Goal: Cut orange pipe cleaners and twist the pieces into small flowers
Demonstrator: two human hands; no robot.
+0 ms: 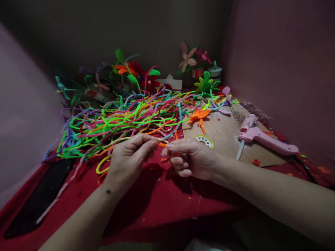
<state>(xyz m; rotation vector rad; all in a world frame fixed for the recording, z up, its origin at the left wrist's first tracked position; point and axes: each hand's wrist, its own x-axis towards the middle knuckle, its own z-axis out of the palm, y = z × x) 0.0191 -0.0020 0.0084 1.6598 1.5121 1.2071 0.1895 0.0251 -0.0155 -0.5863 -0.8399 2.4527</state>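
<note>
Just above the red cloth, my left hand (132,153) and my right hand (190,157) meet fingertip to fingertip. Between them runs a short orange pipe cleaner (162,144), pinched by thumb and forefinger on each side. The other fingers of my right hand are curled below it. More orange fuzzy pieces hang behind the right fingers, partly hidden. A large tangle of coloured pipe cleaners (125,120) lies right behind my hands. Beside my left wrist show yellow and orange loops (101,165) that look like scissor handles, mostly covered by the hand.
A pink glue gun (272,141) rests on a cardboard sheet (222,127) at the right. Near my right hand lie a tape roll (206,141) and an orange pipe-cleaner shape (199,115). A flat black object (39,200) is at the left. Fuzzy flowers (187,59) stand along the back.
</note>
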